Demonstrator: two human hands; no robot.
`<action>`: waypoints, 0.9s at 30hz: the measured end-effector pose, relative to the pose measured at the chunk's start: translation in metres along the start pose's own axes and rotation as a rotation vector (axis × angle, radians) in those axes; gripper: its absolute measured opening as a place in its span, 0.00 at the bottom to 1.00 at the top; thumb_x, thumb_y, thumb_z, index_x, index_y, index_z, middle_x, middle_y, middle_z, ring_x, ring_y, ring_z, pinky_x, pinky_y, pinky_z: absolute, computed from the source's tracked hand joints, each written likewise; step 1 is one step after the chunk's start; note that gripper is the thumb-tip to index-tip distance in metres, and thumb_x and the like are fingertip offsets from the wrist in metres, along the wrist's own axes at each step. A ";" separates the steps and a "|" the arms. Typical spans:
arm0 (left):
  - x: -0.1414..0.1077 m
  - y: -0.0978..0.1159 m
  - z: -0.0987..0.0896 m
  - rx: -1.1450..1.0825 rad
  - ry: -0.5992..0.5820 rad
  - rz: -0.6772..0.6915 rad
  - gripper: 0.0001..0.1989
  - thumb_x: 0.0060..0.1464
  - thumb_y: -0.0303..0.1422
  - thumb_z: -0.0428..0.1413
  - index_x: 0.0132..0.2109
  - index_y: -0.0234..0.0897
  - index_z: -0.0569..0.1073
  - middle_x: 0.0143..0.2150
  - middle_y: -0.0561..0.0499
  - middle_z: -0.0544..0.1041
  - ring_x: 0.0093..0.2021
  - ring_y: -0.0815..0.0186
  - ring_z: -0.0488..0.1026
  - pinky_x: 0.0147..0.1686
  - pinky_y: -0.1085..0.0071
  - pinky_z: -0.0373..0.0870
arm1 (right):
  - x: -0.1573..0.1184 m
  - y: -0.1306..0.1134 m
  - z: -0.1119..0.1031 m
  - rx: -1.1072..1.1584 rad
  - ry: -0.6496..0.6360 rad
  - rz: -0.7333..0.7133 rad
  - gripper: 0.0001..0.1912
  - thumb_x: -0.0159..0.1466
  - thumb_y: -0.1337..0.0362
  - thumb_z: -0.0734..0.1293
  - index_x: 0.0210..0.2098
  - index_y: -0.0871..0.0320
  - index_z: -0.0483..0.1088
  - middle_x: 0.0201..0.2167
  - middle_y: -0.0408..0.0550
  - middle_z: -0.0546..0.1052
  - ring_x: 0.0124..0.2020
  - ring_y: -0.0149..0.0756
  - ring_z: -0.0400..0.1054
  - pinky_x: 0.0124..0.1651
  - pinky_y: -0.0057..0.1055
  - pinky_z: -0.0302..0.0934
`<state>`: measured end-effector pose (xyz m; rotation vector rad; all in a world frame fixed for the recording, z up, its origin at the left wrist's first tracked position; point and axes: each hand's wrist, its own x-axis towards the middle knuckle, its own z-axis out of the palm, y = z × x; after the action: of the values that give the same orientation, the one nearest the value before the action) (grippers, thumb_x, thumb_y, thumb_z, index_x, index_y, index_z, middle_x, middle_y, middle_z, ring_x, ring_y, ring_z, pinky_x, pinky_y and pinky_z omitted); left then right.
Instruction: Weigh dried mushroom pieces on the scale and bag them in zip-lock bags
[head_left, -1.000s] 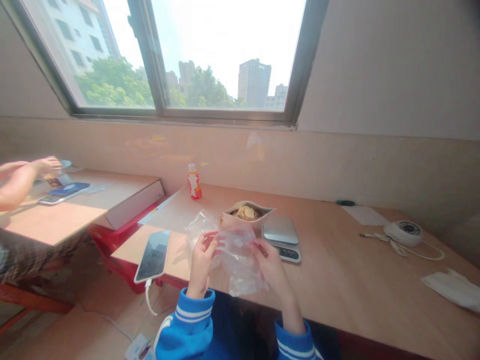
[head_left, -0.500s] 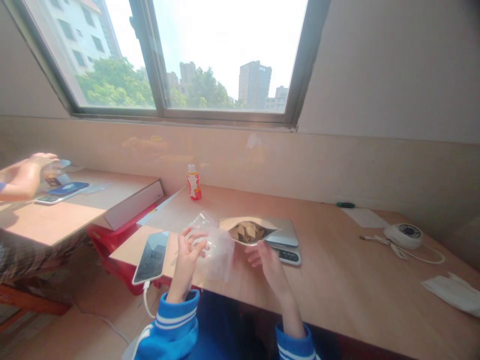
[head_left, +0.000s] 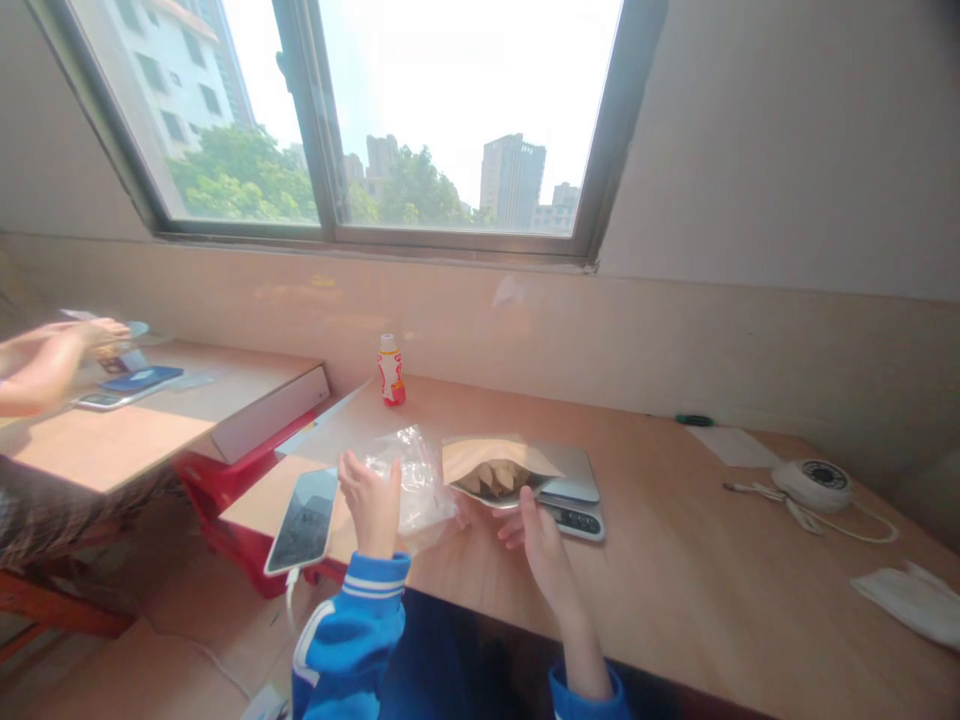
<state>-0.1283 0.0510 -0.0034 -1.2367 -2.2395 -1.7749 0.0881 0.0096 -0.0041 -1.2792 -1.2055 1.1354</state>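
Note:
A brown paper pouch (head_left: pixel 469 458) lies with its mouth open toward me. Inside it are several tan, chip-like pieces (head_left: pixel 501 476). The pouch rests over a silver kitchen scale (head_left: pixel 576 476) whose dark display shows at the near side. My right hand (head_left: pixel 541 545) has its thumb at the pouch's near lip and its fingers curled below, gripping that edge. Raised over the table, my left hand (head_left: pixel 373 503) is open with its fingers apart, holding nothing. Just beyond and right of it lie clear plastic bags (head_left: pixel 420 480).
A phone (head_left: pixel 302 522) on a charging cable lies at the left edge. Behind stands a red-and-white bottle (head_left: pixel 391 372). To the right are a white round device (head_left: pixel 810 485) with a cord, paper and tissue (head_left: pixel 911 600). Another person's hands (head_left: pixel 67 350) work at the left table.
My left hand has come away from the plastic bags, moving slightly left and turning upright; the bags now lie flatter. My right hand stays at the pouch, whose mouth has narrowed a little.

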 end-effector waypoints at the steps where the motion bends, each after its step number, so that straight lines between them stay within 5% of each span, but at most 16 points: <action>1: -0.004 0.002 0.000 0.037 0.036 0.118 0.33 0.51 0.33 0.56 0.61 0.25 0.56 0.63 0.27 0.58 0.66 0.45 0.51 0.61 0.45 0.53 | 0.001 0.000 -0.001 0.009 0.006 0.006 0.33 0.60 0.36 0.53 0.25 0.56 0.72 0.22 0.52 0.75 0.24 0.41 0.70 0.30 0.36 0.66; 4: -0.015 0.000 0.005 0.055 -0.015 0.347 0.25 0.59 0.32 0.47 0.62 0.35 0.57 0.63 0.36 0.60 0.65 0.54 0.56 0.62 0.53 0.56 | 0.004 0.002 -0.003 0.012 0.025 -0.003 0.34 0.61 0.36 0.52 0.25 0.56 0.72 0.24 0.53 0.77 0.25 0.42 0.71 0.32 0.38 0.67; 10: -0.040 -0.052 0.049 0.401 -0.657 0.456 0.20 0.56 0.30 0.47 0.55 0.33 0.68 0.59 0.36 0.68 0.60 0.49 0.64 0.58 0.51 0.60 | 0.005 0.011 0.002 -0.089 0.021 -0.064 0.33 0.64 0.39 0.50 0.26 0.56 0.74 0.22 0.51 0.76 0.27 0.41 0.71 0.36 0.36 0.65; 14: -0.049 -0.072 0.061 0.437 -0.669 0.461 0.22 0.59 0.30 0.43 0.58 0.29 0.66 0.60 0.35 0.67 0.62 0.48 0.61 0.59 0.49 0.57 | 0.023 0.024 0.015 -0.159 -0.036 0.019 0.34 0.66 0.42 0.47 0.26 0.58 0.71 0.21 0.51 0.74 0.23 0.39 0.70 0.27 0.33 0.62; 21: -0.054 -0.077 0.054 0.531 -0.656 0.558 0.22 0.60 0.30 0.42 0.58 0.30 0.68 0.63 0.34 0.64 0.64 0.49 0.58 0.61 0.52 0.55 | 0.065 0.039 0.037 -0.292 -0.170 0.220 0.24 0.69 0.56 0.47 0.28 0.59 0.66 0.15 0.43 0.69 0.11 0.31 0.62 0.14 0.26 0.51; 27: -0.059 -0.082 0.050 0.651 -0.659 0.692 0.19 0.60 0.28 0.43 0.53 0.29 0.72 0.61 0.36 0.66 0.64 0.51 0.59 0.62 0.53 0.55 | 0.044 0.050 0.038 -0.375 -0.204 0.243 0.19 0.66 0.56 0.55 0.24 0.57 0.66 0.09 0.37 0.62 0.07 0.29 0.55 0.14 0.25 0.47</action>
<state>-0.1149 0.0567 -0.1150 -2.1956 -1.9323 -0.3785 0.0559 0.0560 -0.0559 -1.6580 -1.4948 1.2775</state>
